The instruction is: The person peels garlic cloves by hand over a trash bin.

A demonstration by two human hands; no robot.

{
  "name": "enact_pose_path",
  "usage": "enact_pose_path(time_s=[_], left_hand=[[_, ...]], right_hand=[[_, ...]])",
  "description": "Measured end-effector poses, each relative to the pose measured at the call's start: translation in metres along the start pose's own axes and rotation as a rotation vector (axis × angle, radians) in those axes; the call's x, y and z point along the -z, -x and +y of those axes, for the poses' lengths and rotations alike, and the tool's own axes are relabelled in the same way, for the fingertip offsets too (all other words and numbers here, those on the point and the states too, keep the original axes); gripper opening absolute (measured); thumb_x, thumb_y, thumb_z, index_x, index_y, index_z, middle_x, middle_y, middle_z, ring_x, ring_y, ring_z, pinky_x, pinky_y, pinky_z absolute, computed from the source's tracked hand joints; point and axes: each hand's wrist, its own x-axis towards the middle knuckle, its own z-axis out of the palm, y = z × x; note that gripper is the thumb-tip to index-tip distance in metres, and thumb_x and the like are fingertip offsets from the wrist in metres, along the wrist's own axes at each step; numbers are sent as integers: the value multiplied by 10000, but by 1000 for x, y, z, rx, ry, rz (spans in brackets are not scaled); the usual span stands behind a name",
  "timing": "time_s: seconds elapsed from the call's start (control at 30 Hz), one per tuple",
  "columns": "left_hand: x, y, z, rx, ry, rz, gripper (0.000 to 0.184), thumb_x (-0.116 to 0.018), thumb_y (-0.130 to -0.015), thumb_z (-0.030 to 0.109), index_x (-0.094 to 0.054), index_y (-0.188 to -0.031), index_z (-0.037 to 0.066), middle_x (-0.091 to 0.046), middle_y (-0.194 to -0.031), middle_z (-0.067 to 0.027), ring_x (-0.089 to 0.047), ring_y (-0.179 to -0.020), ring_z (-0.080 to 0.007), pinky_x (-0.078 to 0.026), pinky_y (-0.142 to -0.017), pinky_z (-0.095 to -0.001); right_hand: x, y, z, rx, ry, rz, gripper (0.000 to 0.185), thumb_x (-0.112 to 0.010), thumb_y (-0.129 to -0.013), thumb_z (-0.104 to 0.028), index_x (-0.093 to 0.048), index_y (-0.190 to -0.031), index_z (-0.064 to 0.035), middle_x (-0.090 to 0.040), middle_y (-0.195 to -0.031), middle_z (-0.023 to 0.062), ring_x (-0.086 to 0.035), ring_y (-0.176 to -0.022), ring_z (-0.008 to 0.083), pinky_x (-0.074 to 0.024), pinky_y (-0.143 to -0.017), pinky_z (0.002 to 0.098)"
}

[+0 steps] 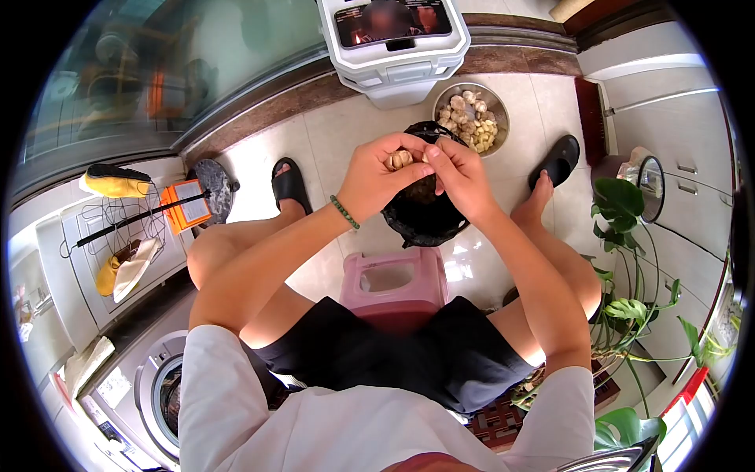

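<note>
My left hand is closed around a garlic bulb, whose cloves show between the fingers and thumb. Against it, my right hand pinches a small pale piece, apparently a garlic clove, mostly covered by the fingertips. Both hands meet over a bin lined with a black bag, with some brownish scraps dimly visible inside. Just beyond my right hand, a metal bowl on the floor holds whole garlic bulbs and peeled cloves.
A pink plastic stool stands between my legs. Ahead is a grey-white box with a phone-like screen on top. A leafy plant and cabinets line the right; a wire rack and washing machine are left.
</note>
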Motion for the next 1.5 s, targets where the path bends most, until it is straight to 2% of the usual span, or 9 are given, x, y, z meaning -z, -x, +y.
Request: enact_pose_path(time_s=[0.23, 0.53, 0.73, 0.8, 1.0, 1.13, 1.2, 1.3, 1.5], left_hand=[[1, -1, -1, -34, -80, 29, 206, -667, -868, -16, -623, -1068, 9, -645, -981, -15, -593, -902, -69, -494, -799, -221], [2, -2, -4, -48, 8, 8, 210, -655, -878, -12, -605, -1079, 21, -632, -1004, -11, -588, -920, -72, -488, -832, -225], [1, -1, -9, -32, 0, -6, 202, -664, -872, -10, -610, -1066, 7, -631, -963, 6, -565, -869, -49, -482, -770, -206], [-1, -1, -7, -17, -53, 4, 171, -664, -882, 12, -611, -1045, 9, -616, -912, 23, -537, -799, -28, -457, -695, -188], [2, -3, -9, 72, 14, -28, 97, -647, -906, 34, -617, -994, 9, -583, -800, 54, -457, -678, 8, -375, -582, -165], [2, -1, -9, 81, 8, -21, 84, -646, -907, 36, -626, -983, 6, -582, -783, 55, -455, -671, 5, -378, -583, -164], [3, -1, -12, 80, -23, -4, 81, -646, -908, 42, -635, -978, 3, -582, -772, 54, -451, -667, 3, -378, -579, -167], [2, 0, -15, 47, -1, 5, 80, -645, -909, 46, -640, -974, -1, -592, -778, 48, -461, -674, 2, -386, -585, -169], [1, 1, -15, 52, 22, 9, 79, -646, -905, 41, -643, -969, -5, -635, -820, 23, -501, -707, -4, -410, -612, -170]], right_hand=[[2, 1, -11, -3, -90, 43, 322, -467, -1019, -267, -564, -818, -35, -497, -665, -17, -470, -554, 42, -396, -472, 208], [6, 4, -12, 33, -196, 59, 207, -484, -1012, -223, -548, -941, -40, -520, -738, -15, -479, -610, 54, -451, -597, 213], [5, 4, -9, 79, -178, 79, 81, -587, -952, -100, -568, -924, -27, -570, -780, -14, -526, -660, 38, -452, -578, 198], [5, 4, -10, 93, -180, 105, 82, -605, -940, -84, -578, -899, -19, -580, -778, -14, -542, -659, 33, -450, -564, 195], [8, 4, -6, 90, -67, 78, 113, -590, -953, -99, -573, -886, -10, -581, -745, -12, -534, -621, 36, -454, -570, 196], [8, 4, -1, 61, -85, 61, 128, -574, -967, -113, -561, -898, -6, -583, -754, 0, -541, -622, 43, -457, -575, 201], [6, 5, 1, 34, -247, 45, 154, -547, -987, -144, -551, -911, -9, -588, -767, 14, -566, -634, 57, -481, -595, 214], [4, 6, -1, -93, -349, 45, 191, -526, -1003, -197, -541, -930, -21, -599, -784, 32, -593, -653, 80, -518, -630, 236], [2, 7, -2, -168, -487, 41, 222, -516, -1009, -248, -524, -937, -38, -613, -796, 47, -611, -670, 106, -555, -675, 273]])
